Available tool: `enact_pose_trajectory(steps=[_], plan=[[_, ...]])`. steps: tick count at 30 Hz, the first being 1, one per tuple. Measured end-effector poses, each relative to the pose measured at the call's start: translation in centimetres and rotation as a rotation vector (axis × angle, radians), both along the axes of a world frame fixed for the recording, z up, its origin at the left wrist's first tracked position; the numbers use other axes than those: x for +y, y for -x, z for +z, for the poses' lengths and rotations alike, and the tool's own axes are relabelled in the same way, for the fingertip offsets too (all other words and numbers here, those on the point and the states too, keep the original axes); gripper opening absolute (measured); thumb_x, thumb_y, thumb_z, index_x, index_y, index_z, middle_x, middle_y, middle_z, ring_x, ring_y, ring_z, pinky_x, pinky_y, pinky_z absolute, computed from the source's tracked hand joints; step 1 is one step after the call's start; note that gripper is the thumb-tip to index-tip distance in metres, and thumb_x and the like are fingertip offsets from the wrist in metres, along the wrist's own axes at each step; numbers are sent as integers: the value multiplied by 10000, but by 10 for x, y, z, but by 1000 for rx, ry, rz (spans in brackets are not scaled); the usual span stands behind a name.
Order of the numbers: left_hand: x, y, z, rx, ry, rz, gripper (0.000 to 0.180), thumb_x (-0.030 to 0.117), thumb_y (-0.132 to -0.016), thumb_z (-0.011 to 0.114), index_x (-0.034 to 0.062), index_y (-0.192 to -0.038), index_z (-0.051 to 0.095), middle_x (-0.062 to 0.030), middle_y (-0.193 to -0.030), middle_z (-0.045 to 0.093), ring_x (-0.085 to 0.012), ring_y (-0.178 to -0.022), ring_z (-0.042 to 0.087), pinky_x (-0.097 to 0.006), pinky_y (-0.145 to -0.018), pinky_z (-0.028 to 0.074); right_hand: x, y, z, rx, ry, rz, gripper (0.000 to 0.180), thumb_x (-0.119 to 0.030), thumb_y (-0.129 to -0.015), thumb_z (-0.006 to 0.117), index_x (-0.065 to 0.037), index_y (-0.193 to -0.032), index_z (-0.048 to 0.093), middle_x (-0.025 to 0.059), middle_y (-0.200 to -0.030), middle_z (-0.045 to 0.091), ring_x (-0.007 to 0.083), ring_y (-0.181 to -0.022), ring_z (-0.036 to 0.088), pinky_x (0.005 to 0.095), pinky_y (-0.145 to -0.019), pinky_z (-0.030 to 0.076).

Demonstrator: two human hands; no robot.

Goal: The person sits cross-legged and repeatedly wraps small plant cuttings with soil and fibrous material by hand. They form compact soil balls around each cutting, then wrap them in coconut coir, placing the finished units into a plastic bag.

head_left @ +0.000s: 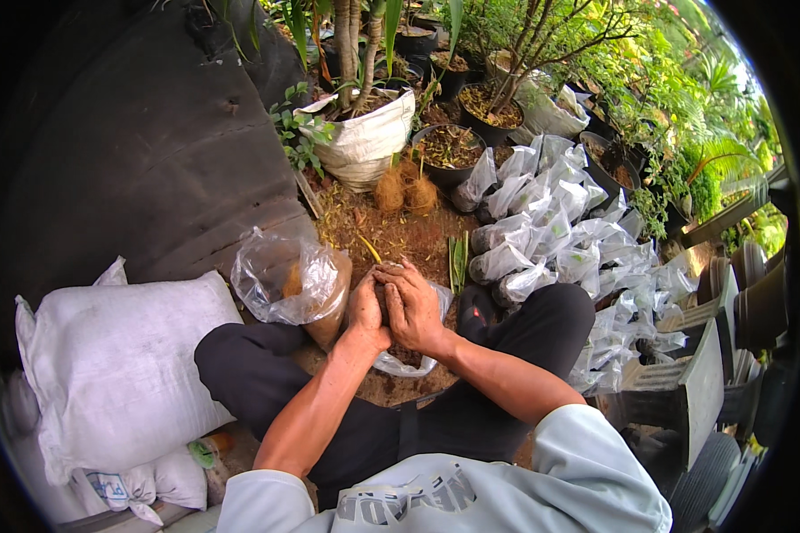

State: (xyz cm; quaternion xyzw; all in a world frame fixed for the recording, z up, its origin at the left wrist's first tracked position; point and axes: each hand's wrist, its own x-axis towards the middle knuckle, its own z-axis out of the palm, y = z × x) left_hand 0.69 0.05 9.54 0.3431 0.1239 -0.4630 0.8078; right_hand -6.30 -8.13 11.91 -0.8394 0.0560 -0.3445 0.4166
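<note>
My left hand [367,306] and my right hand [413,306] are cupped together, fingers curved round a dark, soil-like clump [383,300]. Most of that clump is hidden by my palms and fingers. Just past my fingertips a thin yellow stalk [370,250] shows; whether it joins the clump I cannot tell. Below my hands, between my crossed legs, lies an open clear plastic bag [428,366] with dark soil [405,355] in it. Left of my left hand stands a larger clear bag [271,275] holding brown fibre [293,281].
Brown fibre balls [420,195] with shoots sit ahead on the ground. Cut green leaves [458,263] lie right of my hands. Many clear plastic bags [542,231] crowd the right. A white sack [133,364] fills the left; potted plants [453,147] stand behind, stacked pots [711,355] far right.
</note>
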Motion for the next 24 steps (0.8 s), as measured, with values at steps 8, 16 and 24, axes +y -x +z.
enact_pose_trajectory(steps=[8,16,24], plan=[[19,2,-30,63,-64,-47,420,463,-1014,411,161,-1195,640,-18,-1166,676,-211,-1102,633,-406,-991,493,3,-1,-34,278,-622,70,309,-183,-1010,479,-6,-1167,678,195,-1156,674,363,-1151,608,464,-1081,375],[23,5,-23,111,277,7,357,460,-1012,432,186,-1113,637,-30,-1057,666,-197,-1025,645,-385,-915,534,1,5,-4,194,173,219,379,-278,-956,536,-52,-1240,646,181,-1334,584,367,-1265,522,508,-1100,340],[22,13,-31,239,166,19,396,439,-1058,349,153,-1059,622,-26,-1032,661,-172,-983,653,-362,-891,555,3,2,-13,79,-20,172,182,-62,-899,614,-3,-1051,695,182,-1025,674,361,-981,654,419,-884,525]])
